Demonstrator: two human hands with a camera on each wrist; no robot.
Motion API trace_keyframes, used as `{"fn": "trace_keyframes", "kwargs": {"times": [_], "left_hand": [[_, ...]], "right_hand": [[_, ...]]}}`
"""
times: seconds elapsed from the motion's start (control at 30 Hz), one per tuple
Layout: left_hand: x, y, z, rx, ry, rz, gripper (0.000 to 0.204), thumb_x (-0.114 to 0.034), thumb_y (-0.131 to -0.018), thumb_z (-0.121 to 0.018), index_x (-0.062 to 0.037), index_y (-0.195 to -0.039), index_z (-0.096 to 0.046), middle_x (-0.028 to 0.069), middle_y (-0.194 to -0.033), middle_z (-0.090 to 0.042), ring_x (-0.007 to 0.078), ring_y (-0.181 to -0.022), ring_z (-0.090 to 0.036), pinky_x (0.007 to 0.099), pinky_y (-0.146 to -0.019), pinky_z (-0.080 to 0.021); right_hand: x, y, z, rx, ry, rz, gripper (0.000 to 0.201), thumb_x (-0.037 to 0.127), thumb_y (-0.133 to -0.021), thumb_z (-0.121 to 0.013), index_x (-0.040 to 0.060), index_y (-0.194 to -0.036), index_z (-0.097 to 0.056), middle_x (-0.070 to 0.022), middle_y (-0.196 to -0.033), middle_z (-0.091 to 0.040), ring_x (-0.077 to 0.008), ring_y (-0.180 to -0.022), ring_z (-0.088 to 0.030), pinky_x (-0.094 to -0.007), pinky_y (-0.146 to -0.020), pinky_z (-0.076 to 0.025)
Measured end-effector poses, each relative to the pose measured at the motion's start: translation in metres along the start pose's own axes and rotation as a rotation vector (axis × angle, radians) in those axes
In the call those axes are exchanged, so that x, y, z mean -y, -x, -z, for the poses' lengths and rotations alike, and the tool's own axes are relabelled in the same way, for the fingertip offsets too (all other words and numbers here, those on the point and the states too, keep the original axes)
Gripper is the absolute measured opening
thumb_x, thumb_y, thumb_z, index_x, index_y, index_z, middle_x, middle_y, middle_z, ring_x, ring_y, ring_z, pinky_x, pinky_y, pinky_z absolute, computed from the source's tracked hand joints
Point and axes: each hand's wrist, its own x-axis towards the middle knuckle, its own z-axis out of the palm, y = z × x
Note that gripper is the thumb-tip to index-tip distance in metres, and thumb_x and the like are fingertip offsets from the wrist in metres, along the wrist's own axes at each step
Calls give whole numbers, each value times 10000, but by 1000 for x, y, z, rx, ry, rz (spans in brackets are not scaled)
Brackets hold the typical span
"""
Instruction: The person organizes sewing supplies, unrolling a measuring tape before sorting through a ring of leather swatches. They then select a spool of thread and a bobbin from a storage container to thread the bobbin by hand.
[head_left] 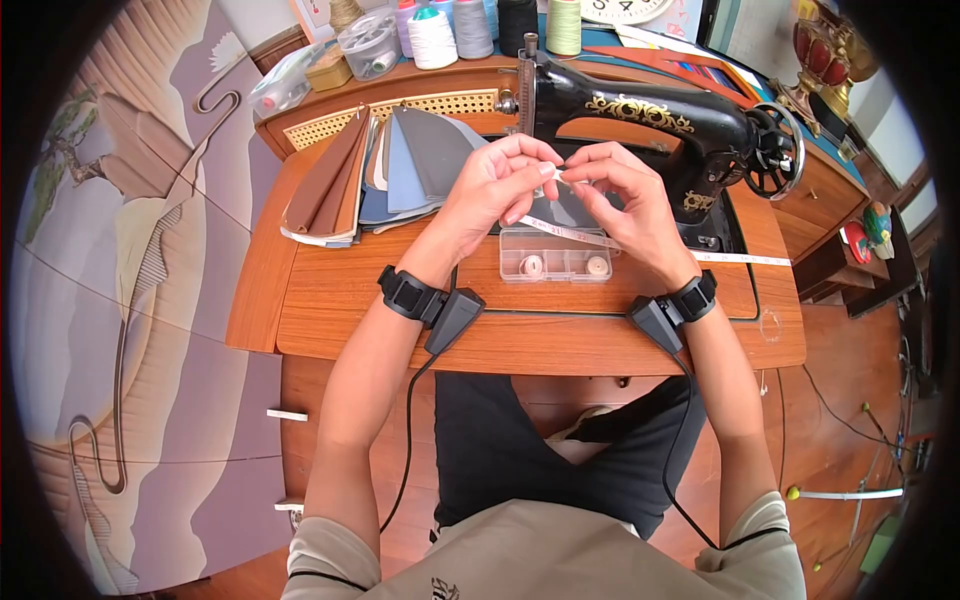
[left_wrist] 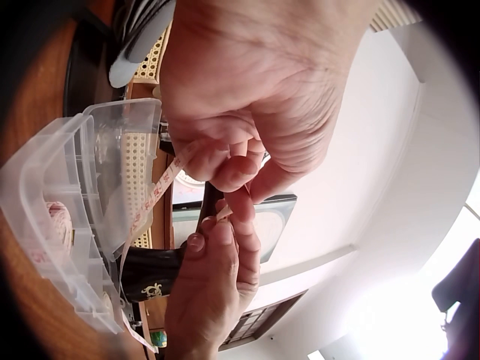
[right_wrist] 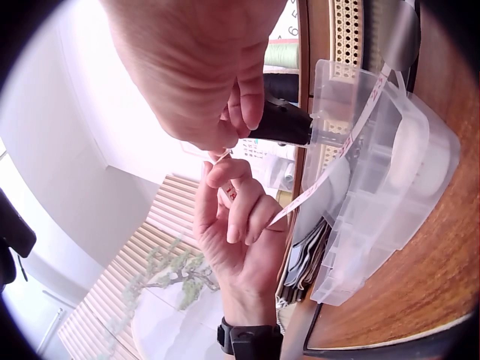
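Note:
In the head view my left hand [head_left: 490, 190] and right hand [head_left: 632, 198] meet above the sewing table. Between their fingertips they pinch the narrow white end of a tape measure [head_left: 572, 233]. Its printed strip [right_wrist: 330, 172] also threads through the curled fingers of the left hand, as the right wrist view shows. From there it hangs slack over a clear compartment box [head_left: 556, 278] and passes behind the right hand. The box stands with its lid raised. Two small pale rolls, one on the left [head_left: 531, 265] and one on the right [head_left: 597, 265], sit in its compartments.
A black sewing machine [head_left: 640, 105] stands behind the right hand. Fanned fabric swatches [head_left: 425, 160] lie to the left. Thread spools [head_left: 432, 40] and lidded tubs [head_left: 368, 45] line the back shelf. More tape [head_left: 745, 259] stretches across the table at right.

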Motion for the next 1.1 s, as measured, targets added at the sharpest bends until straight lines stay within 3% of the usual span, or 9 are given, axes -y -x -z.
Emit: {"fn": "trace_keyframes", "kwargs": {"times": [0.17, 0.23, 0.37, 0.43, 0.77, 0.83, 1.1], "left_hand": [[2, -1, 1, -14, -3, -9, 174, -146, -909, -599, -29, -1038, -592, 57, -771, -628, 7, -452, -398, 146, -416, -278], [2, -1, 1, -24, -4, -14, 171, -145, -910, -597, -29, -1036, -594, 56, -771, -628, 8, -454, -404, 145, -418, -283], [2, 0, 1, -26, 8, -23, 172, -144, -909, -601, -30, -1038, -595, 56, -774, -630, 12, -458, -416, 145, -420, -294], [2, -1, 1, -25, 12, -28, 172, -143, -908, -602, -31, -1038, -595, 56, -776, -631, 12, -459, -421, 145, -421, -298], [2, -2, 2, -33, 31, -34, 178, -142, -906, -603, -23, -1038, -586, 67, -774, -627, 31, -458, -446, 159, -420, -338], [1, -1, 2, -35, 52, -36, 184, -143, -905, -603, -20, -1041, -582, 70, -767, -621, 36, -457, -449, 163, -415, -341], [-5, 2, 7, 7, 277, -119, 199, -143, -930, -541, -5, -1074, -546, 88, -772, -607, 68, -385, -434, 182, -340, -341]], "right_hand": [[0, -1, -1, -16, 48, -4, 145, -7, -826, -637, 35, -960, -671, -62, -968, -644, -123, -809, -619, -230, -673, -508], [-5, 1, -4, -94, -150, -130, 150, 0, -824, -648, 35, -967, -672, -62, -966, -647, -123, -808, -619, -233, -659, -507], [0, 0, 0, -61, -65, -118, 157, 3, -819, -656, 40, -971, -679, -64, -975, -643, -126, -817, -617, -232, -647, -502], [0, 0, 1, -40, 37, -20, 165, -2, -820, -650, 45, -973, -689, -65, -989, -637, -129, -831, -614, -233, -657, -497], [-5, -1, -1, -46, 129, 91, 176, -11, -821, -645, 42, -982, -688, -73, -962, -646, -135, -837, -621, -248, -700, -501], [-3, -1, -6, -189, -172, -135, 153, 13, -833, -655, 27, -984, -672, -67, -927, -660, -120, -809, -627, -245, -703, -507], [-3, -1, 3, -138, -90, -92, 152, 28, -835, -665, 15, -986, -665, -66, -930, -666, -108, -799, -635, -237, -701, -515]]}}
